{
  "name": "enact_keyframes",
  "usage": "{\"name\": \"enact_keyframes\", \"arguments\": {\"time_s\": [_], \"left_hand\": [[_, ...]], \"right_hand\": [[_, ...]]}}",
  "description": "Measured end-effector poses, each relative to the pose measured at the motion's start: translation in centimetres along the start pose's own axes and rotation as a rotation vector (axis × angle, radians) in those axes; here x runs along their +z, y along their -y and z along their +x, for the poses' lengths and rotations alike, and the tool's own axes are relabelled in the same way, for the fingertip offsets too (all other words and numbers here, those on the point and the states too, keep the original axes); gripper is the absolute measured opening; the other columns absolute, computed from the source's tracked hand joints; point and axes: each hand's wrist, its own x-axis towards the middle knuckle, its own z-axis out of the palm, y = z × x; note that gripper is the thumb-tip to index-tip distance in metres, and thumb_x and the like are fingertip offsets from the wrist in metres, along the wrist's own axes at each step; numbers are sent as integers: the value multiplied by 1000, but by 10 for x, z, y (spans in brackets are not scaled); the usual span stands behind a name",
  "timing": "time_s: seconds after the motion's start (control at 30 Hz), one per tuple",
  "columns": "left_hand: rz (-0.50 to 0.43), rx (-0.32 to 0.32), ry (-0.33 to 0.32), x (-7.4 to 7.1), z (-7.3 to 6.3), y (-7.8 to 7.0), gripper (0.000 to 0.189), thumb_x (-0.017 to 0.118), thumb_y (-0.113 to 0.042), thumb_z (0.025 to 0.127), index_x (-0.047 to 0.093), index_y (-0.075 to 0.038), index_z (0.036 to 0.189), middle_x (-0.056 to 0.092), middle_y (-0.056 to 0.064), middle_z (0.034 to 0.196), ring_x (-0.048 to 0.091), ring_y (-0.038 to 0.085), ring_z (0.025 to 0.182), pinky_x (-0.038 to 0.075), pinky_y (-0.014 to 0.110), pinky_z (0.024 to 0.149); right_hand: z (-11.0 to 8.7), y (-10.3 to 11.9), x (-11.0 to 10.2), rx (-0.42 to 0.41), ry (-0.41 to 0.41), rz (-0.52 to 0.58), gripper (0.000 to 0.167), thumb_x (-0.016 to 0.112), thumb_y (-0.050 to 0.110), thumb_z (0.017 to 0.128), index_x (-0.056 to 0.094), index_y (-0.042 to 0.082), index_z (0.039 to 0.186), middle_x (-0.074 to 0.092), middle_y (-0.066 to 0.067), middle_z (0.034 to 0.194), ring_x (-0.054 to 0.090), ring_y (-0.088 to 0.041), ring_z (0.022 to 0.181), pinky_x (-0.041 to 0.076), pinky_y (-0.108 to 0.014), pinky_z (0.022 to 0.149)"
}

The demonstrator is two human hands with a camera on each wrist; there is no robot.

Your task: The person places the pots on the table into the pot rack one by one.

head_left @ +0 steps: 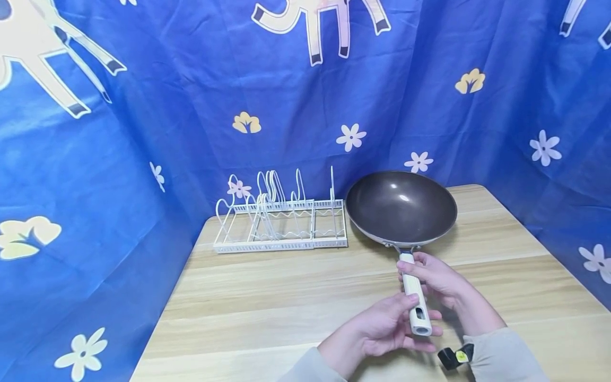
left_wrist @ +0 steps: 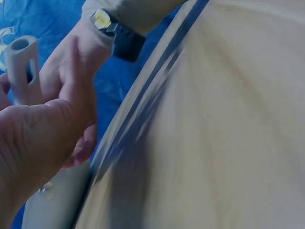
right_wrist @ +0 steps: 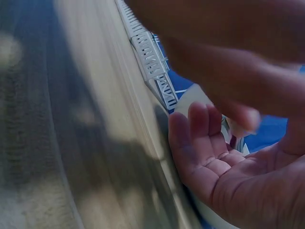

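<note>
A frying pan [head_left: 402,208] with a dark inside and a cream handle [head_left: 411,286] is at the right of the table, its handle pointing toward me. With thumb on top and fingers round the far side, my right hand [head_left: 441,281] holds the handle close to the pan's bowl. My left hand [head_left: 382,326] holds the handle's free end between its thumb and the fingers spread underneath. The left wrist view shows the hollow handle end [left_wrist: 23,67] beside the left thumb. In the right wrist view, the right fingers [right_wrist: 200,133] bend upward, with the handle mostly hidden.
A white wire rack [head_left: 286,245] with upright loops stands at the back left, close beside the pan. The wooden table [head_left: 248,302] meets a blue patterned curtain [head_left: 296,106] behind and at the sides. A black strap [head_left: 455,356] hangs at my right wrist.
</note>
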Motion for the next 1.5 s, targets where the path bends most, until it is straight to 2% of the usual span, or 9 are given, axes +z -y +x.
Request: {"name": "enact_keyframes", "arguments": {"time_s": [0.13,0.23,0.47,0.63,0.83,1.17,1.33,1.43,1.5], "left_hand": [[-63,9,26,5,7,3,34,52,-34,114,47,-20,144,71,-9,117,77,5,97,67,40,103],[-118,28,31,7,9,5,22,54,-27,113,53,-25,135,71,-12,108,77,3,90,69,22,80],[-180,55,29,9,12,8,31,59,-22,109,45,-31,135,68,-11,95,73,1,82,68,20,82],[-191,64,38,9,14,9,37,52,-15,108,38,-31,138,69,-12,89,73,1,82,68,19,85],[-193,36,16,9,16,9,33,48,-12,108,41,-33,131,65,-10,89,70,1,79,64,13,77],[-192,22,10,10,18,12,30,47,-11,107,39,-34,125,63,-10,89,66,1,79,62,13,77],[-195,20,-4,10,18,13,30,49,-12,106,38,-34,124,62,-10,89,64,1,76,61,13,75],[-199,15,-3,10,17,13,36,49,-13,106,36,-33,132,62,-11,89,64,1,75,61,12,75],[-203,11,-3,9,16,13,39,50,-13,106,34,-32,137,63,-11,89,65,0,75,61,12,75]], "right_hand": [[1,2,1,1,-1,-5,41,65,29,108,42,4,131,69,-1,105,67,-17,98,62,-32,84],[1,2,2,-2,-5,-19,39,64,29,108,43,3,129,69,-2,103,67,-14,94,62,-26,79],[4,5,6,-10,-34,-81,38,67,28,107,45,1,124,69,-1,92,60,-4,69,45,-15,51],[5,9,8,0,-38,-89,35,68,26,106,44,4,117,63,6,81,45,1,56,34,-14,46],[9,10,7,19,-26,-53,35,68,26,105,39,6,113,58,9,72,38,2,44,30,-13,38],[13,6,5,21,-20,61,31,65,21,107,39,6,115,68,7,78,49,2,47,37,-11,35],[15,-1,1,7,82,180,16,59,21,111,56,8,102,67,10,70,49,3,45,36,-10,34],[17,-6,-4,-11,190,293,23,51,19,115,67,12,99,72,9,77,60,3,54,40,-9,36],[19,-10,-7,-36,270,392,26,45,15,117,70,12,109,76,5,88,71,-1,68,54,-9,49]]}}
